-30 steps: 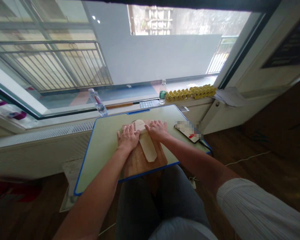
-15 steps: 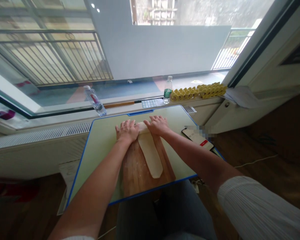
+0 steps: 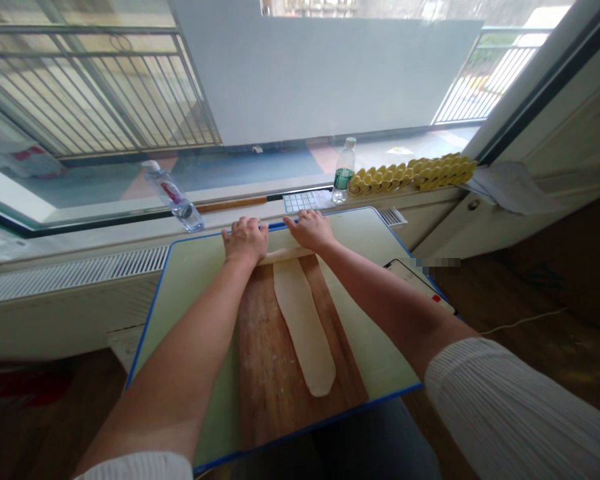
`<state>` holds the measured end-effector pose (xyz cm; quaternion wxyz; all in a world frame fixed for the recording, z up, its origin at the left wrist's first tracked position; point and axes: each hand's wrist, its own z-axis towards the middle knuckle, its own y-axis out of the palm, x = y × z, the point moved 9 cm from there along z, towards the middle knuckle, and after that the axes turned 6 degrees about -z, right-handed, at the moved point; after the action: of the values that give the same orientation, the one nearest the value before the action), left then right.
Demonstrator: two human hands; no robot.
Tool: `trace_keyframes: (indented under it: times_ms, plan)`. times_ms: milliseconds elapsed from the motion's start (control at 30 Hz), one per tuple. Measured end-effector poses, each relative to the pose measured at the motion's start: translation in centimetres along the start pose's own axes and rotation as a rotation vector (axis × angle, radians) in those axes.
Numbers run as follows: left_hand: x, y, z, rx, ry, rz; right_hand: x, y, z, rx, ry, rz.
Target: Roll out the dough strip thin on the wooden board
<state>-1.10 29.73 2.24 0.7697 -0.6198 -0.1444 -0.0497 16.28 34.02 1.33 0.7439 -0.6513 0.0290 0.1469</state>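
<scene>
A pale rolling pin (image 3: 286,255) lies across the far end of a long, flat strip of dough (image 3: 305,323). My left hand (image 3: 247,239) is over the pin's left end, and my right hand (image 3: 311,231) covers its right end. Both hands bear down from above with fingers curving forward, so the pin's ends are hidden. Beneath the dough is a brown wooden board (image 3: 267,373), on a light-green folding table (image 3: 380,347) with a blue edge.
A phone (image 3: 420,283) lies at the table's right edge. Along the windowsill are a tilted bottle (image 3: 175,199), an upright bottle (image 3: 343,172), a gridded card (image 3: 304,201) and a yellow egg-carton-like strip (image 3: 415,175). A radiator grille (image 3: 80,273) runs at the left.
Both hands and the rolling pin have moved away from me to the dough's far end. More of the dough strip and board shows. The camera view has shifted slightly.
</scene>
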Motion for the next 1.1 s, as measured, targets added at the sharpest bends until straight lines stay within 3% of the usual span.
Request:
trace_keyframes:
  times_ms: [267, 500, 733, 1100]
  plan:
    - [0.1, 0.2, -0.6, -0.036, 0.004, 0.000, 0.4, 0.1, -0.6, 0.006, 0.022, 0.016]
    - [0.2, 0.7, -3.2, -0.136, 0.011, -0.016, 0.6, -0.5, -3.8, -0.080, 0.058, 0.017]
    - [0.6, 0.4, -8.3, -0.164, -0.009, -0.005, 0.6, -1.3, -9.0, -0.072, 0.067, -0.040]
    - [2.0, -1.5, -17.8, -0.116, 0.103, -0.025, 0.4, -3.1, -18.3, 0.039, -0.043, -0.105]
